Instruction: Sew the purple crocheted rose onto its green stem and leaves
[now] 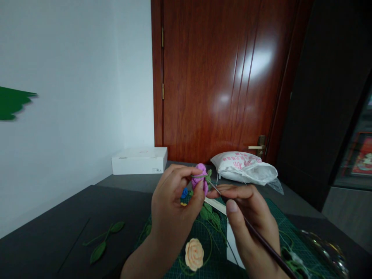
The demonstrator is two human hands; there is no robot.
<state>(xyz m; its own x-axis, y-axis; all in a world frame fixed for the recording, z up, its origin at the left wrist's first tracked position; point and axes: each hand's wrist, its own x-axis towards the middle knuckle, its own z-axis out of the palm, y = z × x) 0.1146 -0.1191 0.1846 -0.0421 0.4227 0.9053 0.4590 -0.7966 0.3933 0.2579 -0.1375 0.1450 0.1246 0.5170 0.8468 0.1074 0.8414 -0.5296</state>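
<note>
My left hand pinches a purple crocheted flower between thumb and fingers, with a strand of green yarn lying across it. Small green leaves show at the flower's right side. My right hand grips a crochet hook by its dark handle. The thin metal shaft of the hook reaches up and left to the flower; its very tip is hard to make out. Below the hands lies a peach rose. Green crocheted leaves are between the two hands, and a small blue flower is partly hidden behind the left one.
A green cutting mat covers part of the dark table. On the left lies a leafy stem. A white box and a white bag stand at the back. A shiny object sits at right.
</note>
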